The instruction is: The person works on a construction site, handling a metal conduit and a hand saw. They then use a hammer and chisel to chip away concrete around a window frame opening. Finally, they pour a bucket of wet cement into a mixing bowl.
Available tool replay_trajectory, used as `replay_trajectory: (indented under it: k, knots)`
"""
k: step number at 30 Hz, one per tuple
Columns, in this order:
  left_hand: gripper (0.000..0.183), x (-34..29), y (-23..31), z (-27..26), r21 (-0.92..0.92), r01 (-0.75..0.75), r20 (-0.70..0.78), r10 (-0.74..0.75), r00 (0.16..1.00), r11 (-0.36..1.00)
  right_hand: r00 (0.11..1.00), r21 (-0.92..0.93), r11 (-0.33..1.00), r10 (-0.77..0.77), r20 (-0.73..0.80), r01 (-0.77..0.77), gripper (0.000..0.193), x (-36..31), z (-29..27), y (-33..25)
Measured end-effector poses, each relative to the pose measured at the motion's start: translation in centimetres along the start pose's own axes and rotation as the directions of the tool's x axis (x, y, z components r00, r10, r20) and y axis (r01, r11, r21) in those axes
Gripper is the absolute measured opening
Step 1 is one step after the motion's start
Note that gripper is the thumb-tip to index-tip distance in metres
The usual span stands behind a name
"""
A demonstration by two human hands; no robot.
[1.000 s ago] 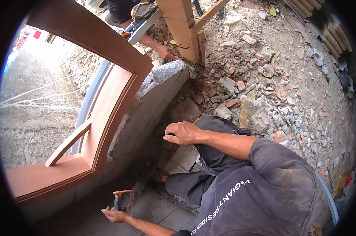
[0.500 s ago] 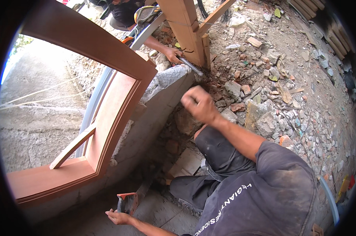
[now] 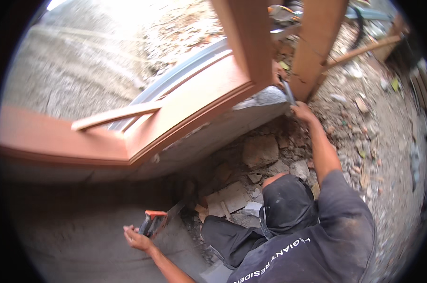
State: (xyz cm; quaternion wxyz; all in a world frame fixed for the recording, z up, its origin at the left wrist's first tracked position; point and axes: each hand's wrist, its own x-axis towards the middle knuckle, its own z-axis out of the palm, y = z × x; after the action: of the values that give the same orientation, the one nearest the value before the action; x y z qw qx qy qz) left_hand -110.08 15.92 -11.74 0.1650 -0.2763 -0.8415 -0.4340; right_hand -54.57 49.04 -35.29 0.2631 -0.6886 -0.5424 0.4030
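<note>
Grey metal tool [image 3: 288,92] sat between a co-worker's hand [image 3: 278,74] and the right hand [image 3: 303,113], whose fingers curled at its near end, hold unclear through blur, left hand [image 3: 139,239] loosely gripping a handsaw [image 3: 156,221]; mistimed release likely risked dropping the tool onto rubble [image 3: 261,151].

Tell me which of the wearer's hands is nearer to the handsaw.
Left. The left hand is right at the handle end of the handsaw; the right hand is well away, up by the grey bar.
</note>
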Motion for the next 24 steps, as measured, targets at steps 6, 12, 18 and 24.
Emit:
replay_trajectory:
  k: [6,12,18,24]
  knots:
    - [0.035,-1.0,-4.9,-1.5,-0.142,0.071,0.039,-0.066,0.997,0.987,1.000,0.519,0.854,-0.019,-0.011,0.022,0.014,-15.2,-1.1,1.3]
    - [0.030,-2.5,-6.6,-3.9,-0.271,0.104,0.109,-0.077,0.991,0.957,0.980,0.245,0.966,0.127,-0.154,-0.086,0.021,-23.3,-0.8,1.9]
    - [0.017,-4.1,-6.0,-3.7,-0.326,-0.020,0.107,0.058,0.993,0.945,0.977,-0.261,0.964,-0.102,-0.185,0.051,0.034,-27.2,-2.6,-3.8]
    - [0.015,-4.0,-6.2,-4.3,-0.354,-0.088,0.071,0.121,0.990,0.931,0.938,0.335,0.894,-0.340,0.070,0.299,0.044,-29.4,-3.5,-16.3]
